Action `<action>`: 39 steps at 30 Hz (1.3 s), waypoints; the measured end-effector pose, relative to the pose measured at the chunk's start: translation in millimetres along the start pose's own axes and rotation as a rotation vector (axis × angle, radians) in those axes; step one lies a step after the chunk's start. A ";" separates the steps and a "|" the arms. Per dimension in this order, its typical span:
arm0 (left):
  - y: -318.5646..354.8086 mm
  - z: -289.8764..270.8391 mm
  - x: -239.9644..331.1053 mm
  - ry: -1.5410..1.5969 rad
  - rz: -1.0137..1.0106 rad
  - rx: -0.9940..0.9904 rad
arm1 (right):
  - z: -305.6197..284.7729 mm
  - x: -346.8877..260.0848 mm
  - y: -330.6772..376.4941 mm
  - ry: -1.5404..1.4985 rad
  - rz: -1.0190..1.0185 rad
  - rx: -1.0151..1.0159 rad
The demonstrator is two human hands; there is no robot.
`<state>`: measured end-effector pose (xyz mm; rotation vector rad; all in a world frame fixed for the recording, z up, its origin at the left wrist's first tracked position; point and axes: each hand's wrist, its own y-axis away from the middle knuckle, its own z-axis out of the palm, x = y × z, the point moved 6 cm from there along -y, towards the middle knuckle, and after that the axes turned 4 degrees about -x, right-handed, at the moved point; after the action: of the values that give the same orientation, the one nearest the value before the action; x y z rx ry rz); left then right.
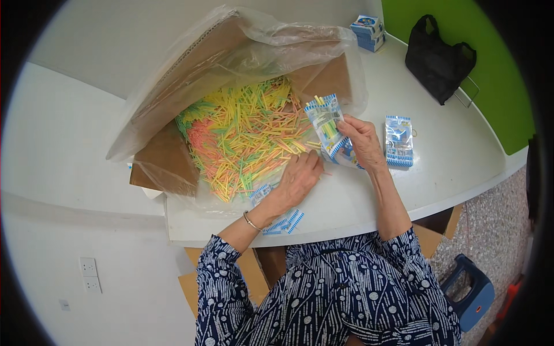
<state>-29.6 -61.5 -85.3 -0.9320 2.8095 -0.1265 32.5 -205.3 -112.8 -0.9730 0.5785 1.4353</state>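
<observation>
An open carton lined with clear plastic lies on its side, spilling thin yellow, green and pink sticks toward me. My left hand is at the near right edge of this pile, fingers curled together around a few sticks; its fingertips are partly hidden. Upright in my right hand is a blue-and-white packet, gripped between thumb and fingers. Several sticks show through its clear front, and some poke out of its open top. More flat packets lie beneath my left wrist.
A stack of blue-and-white packets lies right of my right hand, beside a rubber band. Farther back stand another stack and a black bag by the green panel. A blue stool stands on the floor.
</observation>
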 end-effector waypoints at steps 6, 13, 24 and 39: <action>-9.0 12.4 15.6 -0.277 0.195 -0.141 | -1.4 3.5 -1.3 -0.017 0.014 -0.001; -18.7 25.2 10.4 -0.243 0.166 -0.063 | -0.6 2.7 2.1 0.007 0.008 -0.014; 14.4 -1.8 -57.6 0.430 -0.266 0.181 | -4.9 2.8 1.5 0.041 0.066 0.002; -12.3 -69.2 -92.9 1.456 -0.567 0.540 | 29.3 6.7 5.6 0.318 0.031 -0.111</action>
<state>37.3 -13.9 -2.5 -1.9115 2.8972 -2.2910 21.3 -178.1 -104.3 -1.2983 0.7543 1.3593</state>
